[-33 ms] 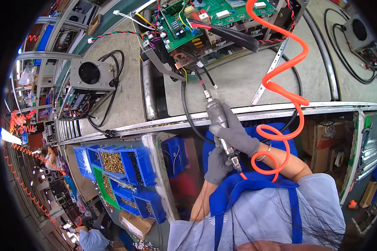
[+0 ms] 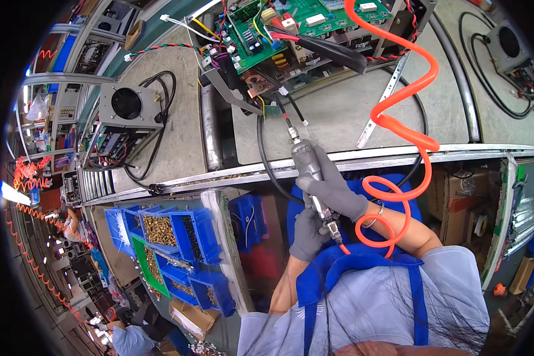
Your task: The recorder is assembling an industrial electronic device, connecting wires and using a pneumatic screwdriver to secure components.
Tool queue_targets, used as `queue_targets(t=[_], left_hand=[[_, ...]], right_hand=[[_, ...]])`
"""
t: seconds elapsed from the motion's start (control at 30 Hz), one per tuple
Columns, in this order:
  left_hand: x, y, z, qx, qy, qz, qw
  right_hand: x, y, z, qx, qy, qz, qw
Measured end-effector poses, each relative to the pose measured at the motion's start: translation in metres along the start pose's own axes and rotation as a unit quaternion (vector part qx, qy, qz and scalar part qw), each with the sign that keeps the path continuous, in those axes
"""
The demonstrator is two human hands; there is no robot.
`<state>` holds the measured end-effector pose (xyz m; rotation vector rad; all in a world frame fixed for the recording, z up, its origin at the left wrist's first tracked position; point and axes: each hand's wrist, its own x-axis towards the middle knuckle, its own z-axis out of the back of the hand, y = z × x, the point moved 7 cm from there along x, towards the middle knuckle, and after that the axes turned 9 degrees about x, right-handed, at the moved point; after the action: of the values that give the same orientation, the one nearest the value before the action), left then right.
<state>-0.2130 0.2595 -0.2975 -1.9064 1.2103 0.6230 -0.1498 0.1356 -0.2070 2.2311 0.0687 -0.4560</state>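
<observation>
A grey pneumatic screwdriver [image 2: 306, 159] slants up and away from my body over the bench's front edge. My right hand [image 2: 342, 191], in a grey glove, is wrapped round its body. Lower down, my left hand [image 2: 308, 232], also gloved, closes on the same screwdriver near its hose fitting [image 2: 333, 229]. The bit points at the near left part of an open metal chassis [image 2: 219, 89]. Whether the tip touches anything there, I cannot tell. A green circuit board [image 2: 314, 19] with loose wires sits in the chassis. A black-sleeved cable [image 2: 332, 52] sticks out over it.
An orange coiled air hose [image 2: 406, 95] loops over the bench at right. A perforated metal strip [image 2: 375, 118] lies beside the chassis. Blue bins [image 2: 197, 237] of screws stand lower left. Fan-fitted units [image 2: 127, 104] with black cables sit on both sides. Other people are in the far lower left.
</observation>
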Motion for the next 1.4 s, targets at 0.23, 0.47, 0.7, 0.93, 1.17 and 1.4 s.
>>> queue_targets(t=[0.23,0.47,0.7,0.93,1.17,1.4], left_hand=[[-0.007,-0.013,-0.018,0.016,-0.013,-0.030,0.999],[-0.015,-0.023,-0.031,0.035,0.060,-0.004,0.998],[-0.015,-0.027,-0.020,0.141,-0.064,-0.077,0.985],[0.002,-0.014,-0.009,0.006,-0.027,0.007,1.000],[0.003,-0.018,-0.012,-0.007,-0.003,-0.012,1.000],[0.008,-0.014,-0.003,-0.067,0.059,-0.011,0.996]], right_hand=[[0.009,-0.003,0.004,-0.043,-0.005,0.046,0.998],[0.013,-0.018,0.009,0.266,0.058,-0.044,0.961],[0.007,0.009,0.007,-0.278,-0.039,0.239,0.929],[0.013,-0.008,0.010,0.048,-0.003,0.005,0.999],[0.013,-0.008,0.007,0.040,0.007,0.024,0.999],[0.010,-0.001,0.001,-0.009,0.009,0.046,0.999]])
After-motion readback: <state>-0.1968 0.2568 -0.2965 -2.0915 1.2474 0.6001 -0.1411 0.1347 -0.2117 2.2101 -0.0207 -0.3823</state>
